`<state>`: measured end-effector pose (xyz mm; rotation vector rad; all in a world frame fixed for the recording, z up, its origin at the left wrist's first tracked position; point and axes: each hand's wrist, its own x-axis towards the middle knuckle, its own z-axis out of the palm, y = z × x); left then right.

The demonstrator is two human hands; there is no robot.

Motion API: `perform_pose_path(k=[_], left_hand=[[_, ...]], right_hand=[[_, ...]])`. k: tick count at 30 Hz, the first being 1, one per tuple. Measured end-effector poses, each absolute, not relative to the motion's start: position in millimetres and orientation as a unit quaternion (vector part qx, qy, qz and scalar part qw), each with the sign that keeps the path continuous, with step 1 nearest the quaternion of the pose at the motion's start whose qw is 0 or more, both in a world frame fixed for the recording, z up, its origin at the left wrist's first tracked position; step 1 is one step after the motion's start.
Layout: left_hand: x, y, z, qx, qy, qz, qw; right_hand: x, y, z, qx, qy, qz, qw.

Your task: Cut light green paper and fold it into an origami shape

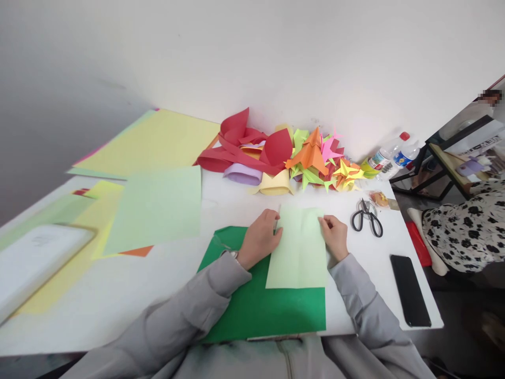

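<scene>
A pale green sheet of paper [298,252] with a lengthwise crease lies partly over a dark green sheet [272,316] in front of me. My left hand [261,238] pinches the pale sheet near its upper left edge. On the opposite side, my right hand [334,236] grips its upper right edge between thumb and curled fingers. Black-handled scissors [367,218] rest on the white table to the right of my right hand.
Folded paper pieces [311,155] and curled red paper [252,145] pile against the wall. Large paper sheets [158,205] and a white box-like object [41,263] occupy the left. Bottles [389,155] and a black phone [410,289] are at right; a person in a floral garment [469,226] is beyond.
</scene>
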<state>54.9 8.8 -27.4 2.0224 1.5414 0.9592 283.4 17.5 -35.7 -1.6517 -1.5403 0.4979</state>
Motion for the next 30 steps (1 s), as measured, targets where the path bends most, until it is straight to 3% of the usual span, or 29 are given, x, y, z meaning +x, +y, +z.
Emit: perform_pose_path(k=[2, 5, 14, 23, 30], left_hand=[[57, 6, -28, 0.792, 0.513, 0.317, 0.094], [62, 7, -31, 0.876, 0.404, 0.263, 0.030], [77, 24, -20, 0.913, 0.365, 0.180, 0.021], [79, 35, -34, 0.914, 0.344, 0.215, 0.012], [77, 35, -34, 0.909, 0.349, 0.221, 0.044]], right_hand=[[286, 23, -36, -0.663, -0.639, 0.148, 0.359], [290, 31, -35, -0.668, -0.644, 0.152, 0.341], [296, 46, -32, -0.631, -0.640, 0.242, 0.365], [294, 35, -41, -0.518, -0.798, -0.002, 0.310], [288, 30, -35, -0.443, -0.843, -0.024, 0.305]])
